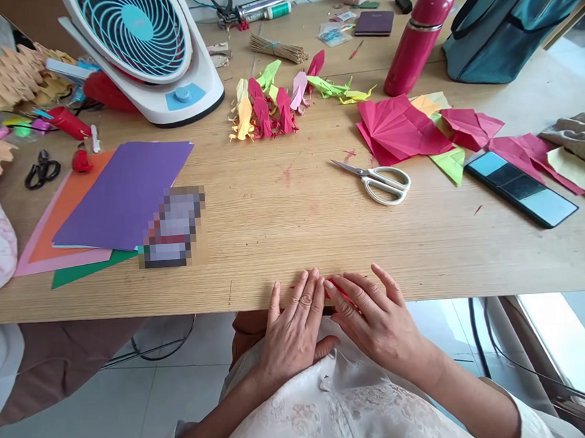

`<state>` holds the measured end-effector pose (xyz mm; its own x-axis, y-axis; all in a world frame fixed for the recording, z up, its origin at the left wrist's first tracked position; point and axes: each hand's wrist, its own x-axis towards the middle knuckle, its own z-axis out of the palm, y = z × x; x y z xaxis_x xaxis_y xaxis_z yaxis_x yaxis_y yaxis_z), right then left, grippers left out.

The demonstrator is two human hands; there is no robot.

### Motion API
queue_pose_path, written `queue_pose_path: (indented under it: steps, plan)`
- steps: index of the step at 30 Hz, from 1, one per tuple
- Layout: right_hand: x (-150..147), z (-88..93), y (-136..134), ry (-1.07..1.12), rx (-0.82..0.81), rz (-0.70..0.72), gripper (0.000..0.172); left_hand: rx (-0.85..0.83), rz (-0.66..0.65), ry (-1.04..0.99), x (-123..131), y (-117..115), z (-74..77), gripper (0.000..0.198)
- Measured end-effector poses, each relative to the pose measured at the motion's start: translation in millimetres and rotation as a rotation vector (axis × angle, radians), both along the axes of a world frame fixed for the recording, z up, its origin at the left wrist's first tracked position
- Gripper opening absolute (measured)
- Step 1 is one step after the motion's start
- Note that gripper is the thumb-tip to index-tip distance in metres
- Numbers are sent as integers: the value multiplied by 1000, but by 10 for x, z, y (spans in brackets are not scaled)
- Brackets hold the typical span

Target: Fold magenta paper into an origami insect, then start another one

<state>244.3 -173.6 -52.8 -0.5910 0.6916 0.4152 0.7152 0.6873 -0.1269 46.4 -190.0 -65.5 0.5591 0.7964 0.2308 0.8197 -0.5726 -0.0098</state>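
At the front edge of the table, my left hand (295, 335) lies palm down with its fingers stretched out. Beside it, my right hand (377, 316) also rests palm down, its fingers spread over a small piece of red folded paper (341, 290). Most of that paper is hidden under the fingers, with thin red bits showing at its sides. The fingertips of both hands nearly meet there. Farther up the table lies a pair of white-handled scissors (383, 182), apart from both hands.
Folded paper figures (262, 111) stand near a white fan (183, 86). Coloured sheets (125, 190) and a blurred phone-like object (173, 227) lie left. Creased red paper (399, 128), a phone (521, 186), a red flask (418, 43) and a teal bag (515, 36) are right.
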Motion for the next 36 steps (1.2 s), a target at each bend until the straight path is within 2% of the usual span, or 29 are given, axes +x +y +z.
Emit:
queue_pose_path:
  steps: [8,17,23,31,36]
  plan:
    - [-125,-74,-136,-94,9,-117,47,-6,-3,-6,-23,-7,-42,78]
    - [-136,-45,-140,-141,61,-117,45,-48,31,-11,-203,4,26,83]
    - [-124,-52,-133,-150,53,-112,44,-35,64,43,-274,-33,-11,79]
    - [-16,-20,-39,-9,56,9,37,-37,-9,57,-380,-31,17,67]
    - [41,97,85,90,28,66,26,-25,-9,-106,-341,18,173,52]
